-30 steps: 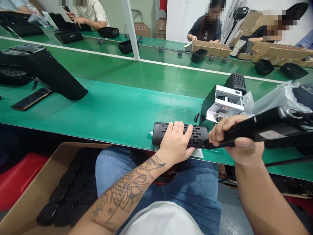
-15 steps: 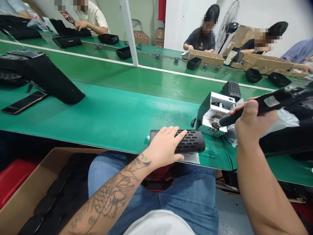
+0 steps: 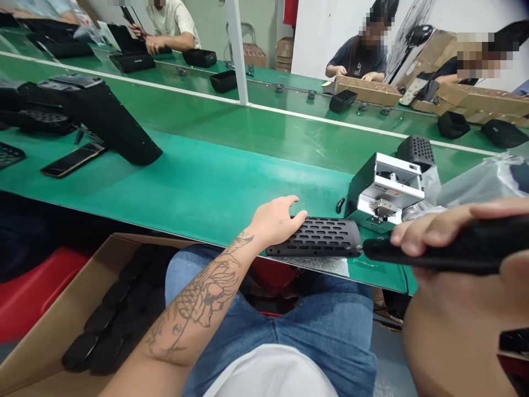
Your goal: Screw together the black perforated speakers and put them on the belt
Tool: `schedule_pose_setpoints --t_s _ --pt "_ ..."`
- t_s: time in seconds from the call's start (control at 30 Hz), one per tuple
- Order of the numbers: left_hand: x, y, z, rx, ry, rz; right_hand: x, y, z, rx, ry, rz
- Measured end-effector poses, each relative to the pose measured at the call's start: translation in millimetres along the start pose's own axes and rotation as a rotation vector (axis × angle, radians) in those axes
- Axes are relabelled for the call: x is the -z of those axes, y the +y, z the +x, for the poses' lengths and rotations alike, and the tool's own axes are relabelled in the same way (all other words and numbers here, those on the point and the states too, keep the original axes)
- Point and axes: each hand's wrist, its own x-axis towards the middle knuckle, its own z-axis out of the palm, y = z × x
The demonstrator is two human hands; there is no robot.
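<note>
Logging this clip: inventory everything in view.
Slotted casing: one, black, near bench edge
Handheld tool: one, black, in right hand
Device: one, silver and black, right of centre
Small piece: one, black, beside the device
Perforated casing: one, black, behind device
Plastic bag: one, clear, right
Slanted case: one, black, left
Flat slab: one, black, beside slanted case
Carton: one, brown, lower left, holding black pieces
Post: one, white, upper middle
Open tubs: several, black, far side
Cardboard boxes: several, brown, far side
Fan: one, dark, upper right
Co-workers: at least four, mixed clothing, far side
Bench: one, green, across the view
Legs: two, blue jeans, below bench
Left hand: one, bare, on slotted casing
Right hand: one, bare, around tool
</note>
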Motion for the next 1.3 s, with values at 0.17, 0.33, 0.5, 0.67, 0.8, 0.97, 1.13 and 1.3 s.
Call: schedule_pose_setpoints --t_s 0.17,0.33,0.5,0.67,0.8,0.97,1.13,1.3 --pt "-0.8 0.3 -3.3 0.006 0.022 -0.012 -34.0 6.2 -25.4 -0.116 -0.183 0.143" --pt "-2.8 0.0 -4.0 0.019 0.028 -0.013 -46.7 26.1 -23.7 -0.109 -0.188 0.096" --pt "-2.1 0.5 -2.0 0.034 0.000 -0.021 -46.5 33.8 -23.7 -0.106 -0.248 0.087" --pt "3.0 2.4 0.1 0.062 -0.050 -0.054 -44.1 42.8 -27.3 -0.093 -0.352 0.131" --pt "7.1 4.1 0.1 0.086 -0.090 -0.093 -38.7 48.5 -27.6 -0.179 -0.469 0.188" --pt "7.6 4.3 0.6 0.101 -0.091 -0.108 -36.2 50.5 -28.0 -0.211 -0.487 0.216" --pt "7.4 3.8 1.0 0.097 -0.089 -0.117 -35.6 53.3 -30.3 -0.192 -0.519 0.182" --pt "7.9 3.5 0.2 0.104 -0.088 -0.130 -36.3 48.6 -30.8 -0.165 -0.524 0.156"
